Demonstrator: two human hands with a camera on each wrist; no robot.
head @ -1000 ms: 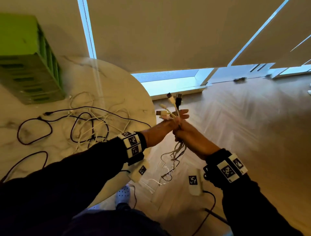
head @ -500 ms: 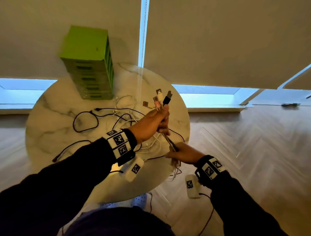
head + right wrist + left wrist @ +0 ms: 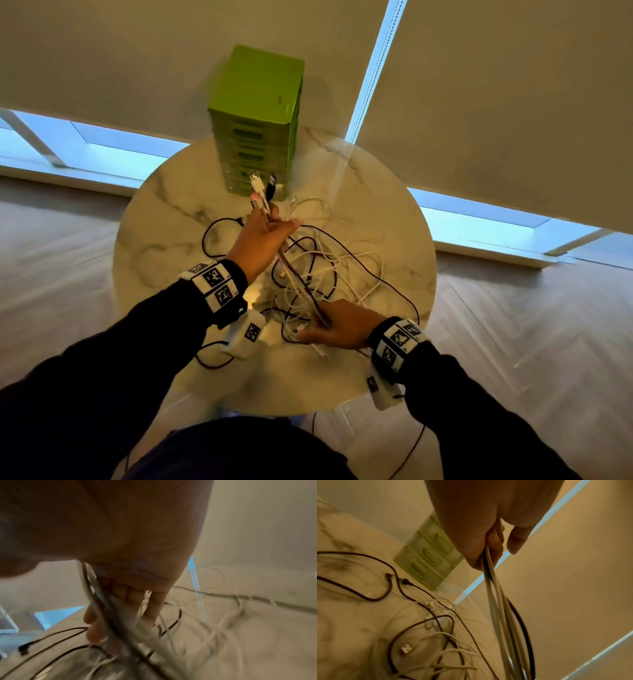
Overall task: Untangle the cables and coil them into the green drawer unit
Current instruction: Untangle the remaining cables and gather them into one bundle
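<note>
Overhead first: left hand [image 3: 263, 236] clamped round a cable bundle [image 3: 294, 274], plugs up before the green drawer unit [image 3: 260, 123]; right hand [image 3: 337, 325] pinching it lower. Nothing coiled yet, drawers closed, loose tangle [image 3: 329, 260] on the round marble table [image 3: 164, 240], blinds behind. Left wrist: fingers [image 3: 494, 539] curled on cords. Right wrist: blurred, fingers [image 3: 154, 609] around strands.

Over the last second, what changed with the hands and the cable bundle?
Both hands carried the bundle of white and black cables from over the floor to above the round marble table. The right hand slid down the bundle, away from the left hand. The green drawer unit stayed put.
</note>
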